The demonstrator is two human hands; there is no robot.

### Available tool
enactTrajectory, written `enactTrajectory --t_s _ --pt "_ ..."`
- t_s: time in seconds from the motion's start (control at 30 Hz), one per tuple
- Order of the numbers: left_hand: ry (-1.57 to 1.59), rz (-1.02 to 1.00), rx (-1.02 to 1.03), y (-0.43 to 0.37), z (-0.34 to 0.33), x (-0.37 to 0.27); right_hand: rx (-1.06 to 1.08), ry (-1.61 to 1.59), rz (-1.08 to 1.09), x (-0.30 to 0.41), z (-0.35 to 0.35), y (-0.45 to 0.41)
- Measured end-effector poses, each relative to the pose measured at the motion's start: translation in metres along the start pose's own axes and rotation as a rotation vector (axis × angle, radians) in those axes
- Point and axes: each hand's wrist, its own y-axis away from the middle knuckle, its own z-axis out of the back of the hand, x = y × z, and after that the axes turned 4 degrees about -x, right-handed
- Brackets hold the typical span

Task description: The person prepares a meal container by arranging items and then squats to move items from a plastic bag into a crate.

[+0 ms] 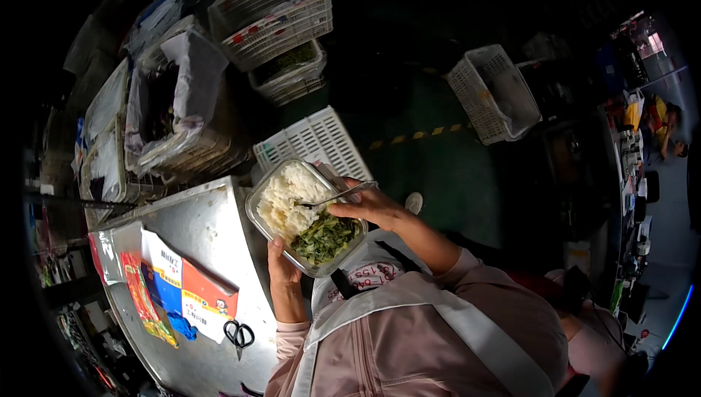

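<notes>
A clear rectangular food container (357, 239) is held before my body, tilted a little. White rice (289, 195) fills its far left part and chopped cooked greens (324, 239) lie in the near right part. My left hand (283, 265) grips the container's left near edge, thumb over the rim. At the right edge is my right hand (366, 205), which holds a metal spoon or fork (334, 197); its dark-looking tip rests in the rice. Whether this hand also supports the container cannot be told.
Left is a metal table (219, 238) with black-handled scissors (239, 337), a printed sheet (186, 287), a colourful packet (143, 298) and a crumpled blue item (182, 326). Plastic crates (274, 30) stand beyond, another crate (495, 95) to the right. A person (665, 123) is far right.
</notes>
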Motion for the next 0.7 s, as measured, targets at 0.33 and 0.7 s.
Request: enactTrajectory --t_s 0.33,0.7 --pt "-0.064 0.016 0.006 -0.043 -0.156 0.145 -0.15 0.15 -0.012 0.048 0.184 0.071" --pt "-0.27 0.045 -0.007 -0.125 -0.269 0.197 -0.243 0.005 0.134 0.131 0.312 0.117"
